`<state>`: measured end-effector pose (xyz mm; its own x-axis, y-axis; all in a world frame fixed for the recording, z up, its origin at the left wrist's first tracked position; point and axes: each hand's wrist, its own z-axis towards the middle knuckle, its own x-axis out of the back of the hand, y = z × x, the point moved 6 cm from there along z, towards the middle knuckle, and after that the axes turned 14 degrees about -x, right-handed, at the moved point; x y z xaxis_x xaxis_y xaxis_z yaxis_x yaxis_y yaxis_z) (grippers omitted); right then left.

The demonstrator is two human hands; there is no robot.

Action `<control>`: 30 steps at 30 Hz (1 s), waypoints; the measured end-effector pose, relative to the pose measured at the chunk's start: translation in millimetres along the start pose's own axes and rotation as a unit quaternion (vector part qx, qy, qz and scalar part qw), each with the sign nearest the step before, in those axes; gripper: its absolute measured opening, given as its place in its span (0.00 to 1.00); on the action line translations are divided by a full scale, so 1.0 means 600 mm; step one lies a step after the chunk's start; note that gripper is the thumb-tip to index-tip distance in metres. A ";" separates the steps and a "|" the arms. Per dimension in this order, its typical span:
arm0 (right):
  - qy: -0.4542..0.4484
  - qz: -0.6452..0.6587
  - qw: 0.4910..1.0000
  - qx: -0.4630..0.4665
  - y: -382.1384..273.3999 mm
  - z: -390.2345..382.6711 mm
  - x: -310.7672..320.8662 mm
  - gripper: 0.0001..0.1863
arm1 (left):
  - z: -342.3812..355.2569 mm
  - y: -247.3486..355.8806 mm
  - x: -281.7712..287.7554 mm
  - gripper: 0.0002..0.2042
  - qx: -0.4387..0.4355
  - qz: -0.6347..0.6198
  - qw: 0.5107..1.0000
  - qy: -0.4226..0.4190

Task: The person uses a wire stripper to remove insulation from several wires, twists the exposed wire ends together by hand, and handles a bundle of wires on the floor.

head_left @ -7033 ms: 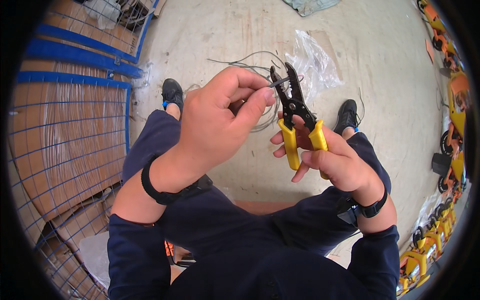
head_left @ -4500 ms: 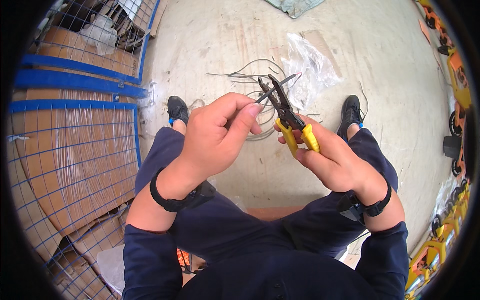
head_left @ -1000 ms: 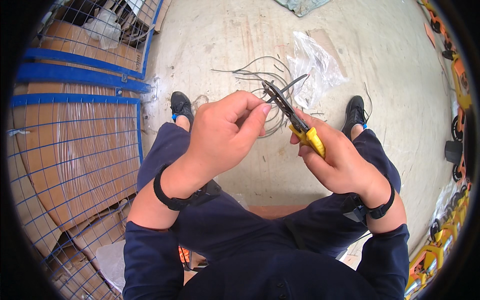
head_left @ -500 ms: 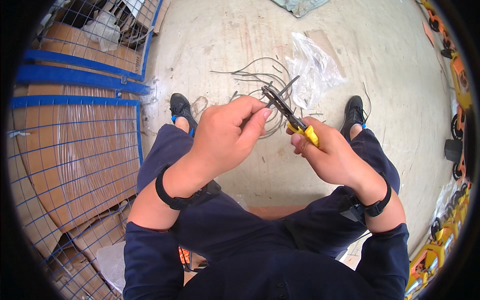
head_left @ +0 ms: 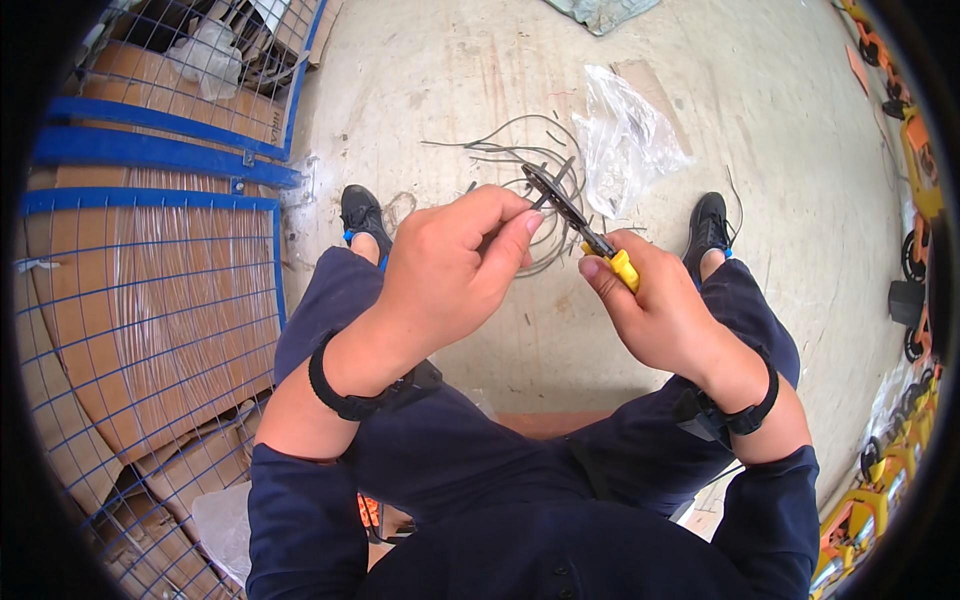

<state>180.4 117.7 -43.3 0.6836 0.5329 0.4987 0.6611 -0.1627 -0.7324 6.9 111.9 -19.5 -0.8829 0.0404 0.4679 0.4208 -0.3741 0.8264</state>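
Observation:
Thumb and forefinger of my left hand (head_left: 450, 265) pinch a thin black cable (head_left: 541, 202). My right hand (head_left: 660, 310) is wrapped round the yellow handles of a dark-jawed wire stripper (head_left: 570, 210). Its jaws lie across the cable just beyond my left fingertips, and a short length of the cable appears past them. Whether the blades are fully closed on it is too small to tell. Below, on the concrete floor, lie loose coils of black cable (head_left: 500, 150) and several short offcuts.
Clear plastic wrap (head_left: 625, 150) and a piece of cardboard (head_left: 655, 95) lie on the floor ahead. A blue wire-mesh cage (head_left: 150, 203) with cardboard boxes stands at my left. Yellow and orange equipment (head_left: 880, 480) lines the right side. My shoes (head_left: 707, 225) flank the cables.
The stripper's handles have come closer together in my right hand, and its jaws have turned slightly. The cable end beyond the jaws has shifted left. My left hand stays nearly still.

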 end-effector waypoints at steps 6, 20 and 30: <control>0.006 -0.006 1.000 0.027 -0.003 0.002 -0.007 0.13 | -0.003 0.002 0.005 0.03 0.014 -0.005 1.000 0.006; -0.035 -0.110 0.990 0.083 -0.014 -0.015 -0.006 0.26 | -0.005 0.009 -0.007 0.03 -0.071 0.074 0.995 -0.005; -0.047 -0.123 0.989 0.065 0.002 -0.013 -0.007 0.22 | -0.005 0.014 -0.018 0.03 -0.086 0.089 0.992 -0.002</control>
<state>180.8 108.6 -42.3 0.4715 0.6196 0.6275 0.7539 0.0860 -0.6514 19.3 105.6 -18.9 -0.7962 -0.0367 0.6040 0.5285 -0.5282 0.6646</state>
